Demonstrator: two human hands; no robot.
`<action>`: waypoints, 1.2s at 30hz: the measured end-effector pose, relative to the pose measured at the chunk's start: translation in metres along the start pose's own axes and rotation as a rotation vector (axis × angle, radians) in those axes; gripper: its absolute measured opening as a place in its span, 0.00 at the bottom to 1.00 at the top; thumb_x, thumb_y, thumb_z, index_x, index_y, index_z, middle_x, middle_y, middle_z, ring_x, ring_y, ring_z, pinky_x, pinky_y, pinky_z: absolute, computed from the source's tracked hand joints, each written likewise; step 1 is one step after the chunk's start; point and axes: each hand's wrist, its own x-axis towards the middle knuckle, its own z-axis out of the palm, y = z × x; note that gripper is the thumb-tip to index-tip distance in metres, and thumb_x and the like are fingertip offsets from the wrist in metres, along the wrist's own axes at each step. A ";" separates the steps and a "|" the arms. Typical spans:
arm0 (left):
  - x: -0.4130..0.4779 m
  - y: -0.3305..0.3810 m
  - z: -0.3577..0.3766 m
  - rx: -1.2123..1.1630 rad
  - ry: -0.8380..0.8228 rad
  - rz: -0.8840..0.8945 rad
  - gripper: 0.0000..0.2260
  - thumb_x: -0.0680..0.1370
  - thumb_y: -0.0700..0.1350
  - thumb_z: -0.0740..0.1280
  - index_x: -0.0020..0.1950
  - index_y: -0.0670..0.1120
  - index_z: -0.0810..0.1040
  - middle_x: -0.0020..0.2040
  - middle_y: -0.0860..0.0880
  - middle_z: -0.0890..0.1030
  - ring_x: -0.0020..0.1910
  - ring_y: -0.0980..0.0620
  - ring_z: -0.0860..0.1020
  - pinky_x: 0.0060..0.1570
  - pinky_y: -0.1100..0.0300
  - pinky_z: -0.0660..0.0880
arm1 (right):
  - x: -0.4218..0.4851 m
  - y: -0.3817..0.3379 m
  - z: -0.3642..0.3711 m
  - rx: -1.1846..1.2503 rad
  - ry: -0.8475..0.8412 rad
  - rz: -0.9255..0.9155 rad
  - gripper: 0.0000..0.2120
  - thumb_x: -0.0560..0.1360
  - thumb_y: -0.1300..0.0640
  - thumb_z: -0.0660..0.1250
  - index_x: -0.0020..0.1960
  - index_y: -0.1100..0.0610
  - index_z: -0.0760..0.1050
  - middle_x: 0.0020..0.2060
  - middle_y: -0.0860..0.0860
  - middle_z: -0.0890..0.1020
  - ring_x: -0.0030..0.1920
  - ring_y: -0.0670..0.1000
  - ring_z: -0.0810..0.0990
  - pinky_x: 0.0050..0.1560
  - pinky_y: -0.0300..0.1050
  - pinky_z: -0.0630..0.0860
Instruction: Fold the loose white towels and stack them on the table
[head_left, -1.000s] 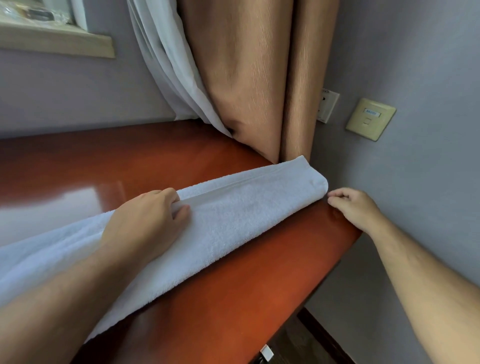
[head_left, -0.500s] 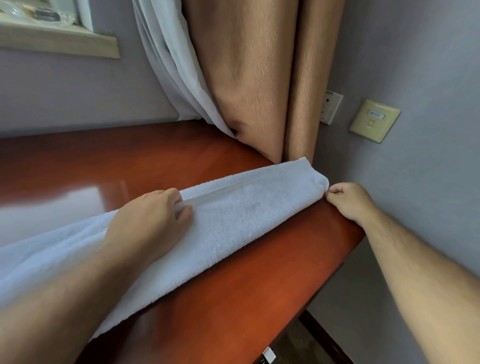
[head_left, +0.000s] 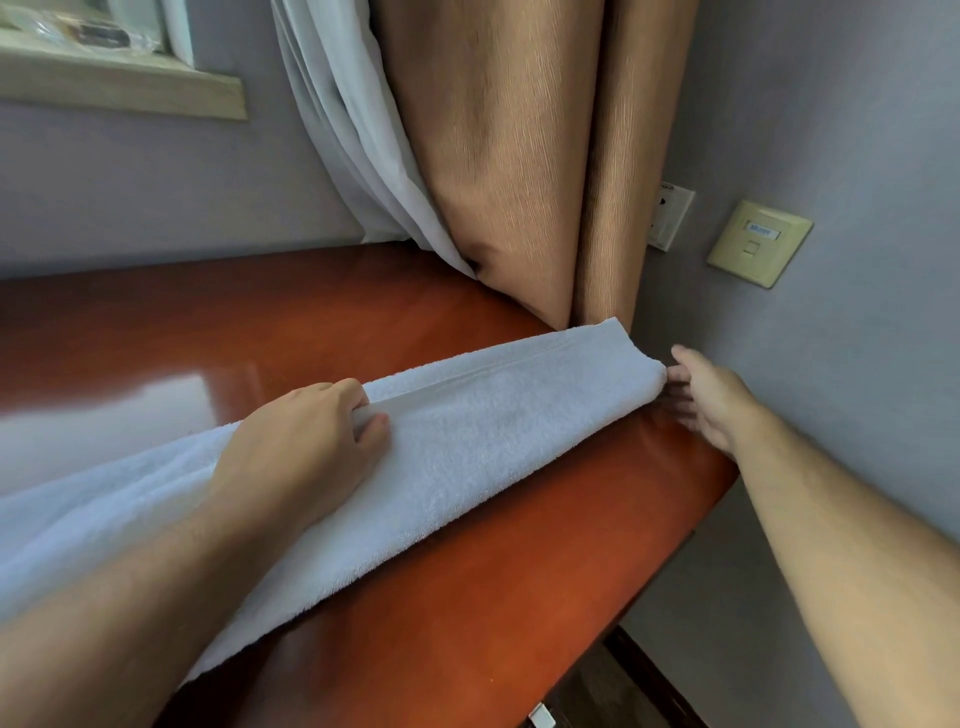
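Your left hand (head_left: 306, 447) pinches the hem of the soft, limp white terry towel (head_left: 493, 421), and your right hand (head_left: 717, 400), fingers straight, touches its end corner, likely the best hold.

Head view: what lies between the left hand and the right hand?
Only folded white towel on the table, running from left hand to right hand; head view.

Grey-lilac walls (head_left: 857, 130), tan curtain (head_left: 498, 156) over white sheer (head_left: 337, 130), window sill (head_left: 119, 88), two wall plates (head_left: 759, 243).
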 end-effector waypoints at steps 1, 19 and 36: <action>0.000 0.000 0.000 0.000 -0.002 0.004 0.13 0.79 0.55 0.59 0.37 0.52 0.68 0.35 0.55 0.74 0.36 0.58 0.71 0.31 0.56 0.68 | 0.001 -0.003 0.001 -0.011 -0.013 0.001 0.19 0.78 0.40 0.64 0.51 0.54 0.84 0.45 0.53 0.87 0.46 0.52 0.85 0.52 0.51 0.79; 0.002 -0.003 0.002 -0.001 0.007 0.032 0.12 0.79 0.57 0.58 0.39 0.53 0.68 0.36 0.55 0.74 0.36 0.57 0.71 0.32 0.56 0.68 | -0.025 -0.043 0.106 -1.005 -0.035 -0.194 0.35 0.79 0.33 0.45 0.82 0.49 0.54 0.80 0.49 0.60 0.77 0.57 0.63 0.74 0.62 0.55; -0.182 -0.138 -0.171 0.043 -0.193 -0.447 0.16 0.74 0.63 0.70 0.56 0.58 0.73 0.45 0.57 0.79 0.44 0.54 0.78 0.42 0.57 0.69 | -0.314 -0.064 0.298 -0.688 -0.647 -0.966 0.23 0.79 0.43 0.66 0.69 0.54 0.77 0.67 0.50 0.79 0.69 0.53 0.74 0.71 0.54 0.67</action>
